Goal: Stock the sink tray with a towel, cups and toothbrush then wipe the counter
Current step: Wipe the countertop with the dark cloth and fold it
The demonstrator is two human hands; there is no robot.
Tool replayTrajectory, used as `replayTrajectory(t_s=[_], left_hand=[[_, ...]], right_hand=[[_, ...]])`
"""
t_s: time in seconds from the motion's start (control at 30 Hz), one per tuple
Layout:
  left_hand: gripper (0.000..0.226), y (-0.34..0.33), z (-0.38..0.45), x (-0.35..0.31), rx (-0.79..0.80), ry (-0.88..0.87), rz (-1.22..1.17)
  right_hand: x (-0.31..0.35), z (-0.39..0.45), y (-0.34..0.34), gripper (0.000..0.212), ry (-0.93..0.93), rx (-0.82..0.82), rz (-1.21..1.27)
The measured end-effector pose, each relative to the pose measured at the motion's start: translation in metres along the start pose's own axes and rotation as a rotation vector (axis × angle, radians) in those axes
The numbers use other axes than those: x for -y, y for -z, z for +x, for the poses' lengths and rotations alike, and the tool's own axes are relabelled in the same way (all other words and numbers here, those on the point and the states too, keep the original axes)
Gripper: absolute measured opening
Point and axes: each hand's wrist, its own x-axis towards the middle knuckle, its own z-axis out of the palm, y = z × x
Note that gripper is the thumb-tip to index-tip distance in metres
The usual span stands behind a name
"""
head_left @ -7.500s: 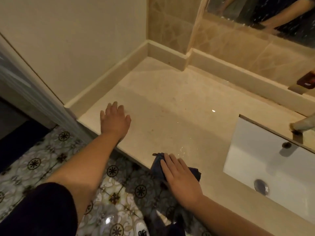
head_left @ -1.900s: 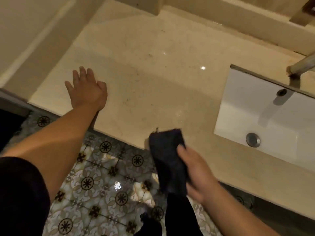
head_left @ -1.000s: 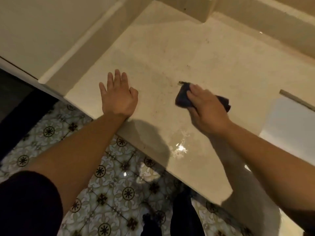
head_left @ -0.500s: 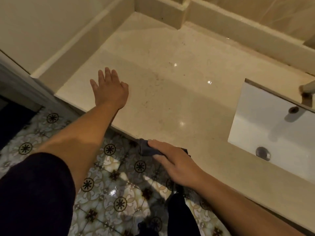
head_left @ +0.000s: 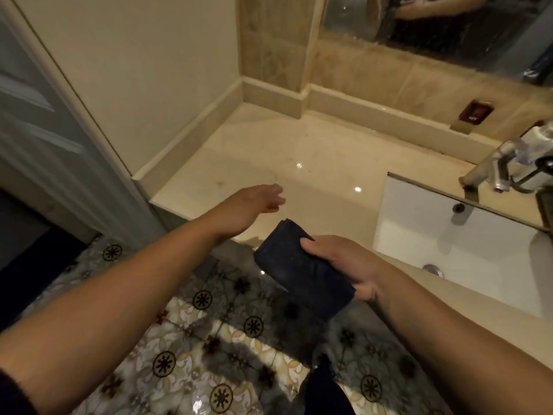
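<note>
A folded dark blue cloth [head_left: 302, 271] is held in my right hand [head_left: 347, 262] just off the front edge of the beige stone counter [head_left: 299, 163], above the floor. The thumb lies on top of the cloth and the fingers are under it. My left hand [head_left: 254, 202] hovers over the counter's front left part, fingers apart and holding nothing. No tray, cups or toothbrush show in this view.
A white sink basin [head_left: 454, 244] with a drain [head_left: 432, 269] is set into the counter at right, under a chrome tap [head_left: 502, 166]. A mirror [head_left: 449, 28] hangs on the back wall. A grey door frame [head_left: 59, 139] stands left. Patterned floor tiles [head_left: 185, 354] lie below.
My right hand has lifted the cloth off the counter's front edge and turned it palm up. My left hand has risen from the counter and moved right. The camera has tilted up.
</note>
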Motion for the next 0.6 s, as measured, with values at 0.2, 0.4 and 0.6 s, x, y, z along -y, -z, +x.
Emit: replayTrajectory(t_s=[0.2,0.4,0.6], left_hand=[[0.071,-0.003,-0.077,-0.069,0.276,-0.05,0.343],[0.02,-0.012,-0.101,-0.1,0.288,-0.195,0.559],[0.014,-0.021,-0.093,-0.1,0.311,-0.243,0.652]], right_hand=[[0.025,-0.054,-0.033,0.023,0.203,-0.238,-0.598],[0.026,-0.086,-0.039,0.035,0.304,-0.291,-0.853],[-0.005,-0.094,-0.02,0.036,0.281,-0.227,-1.164]])
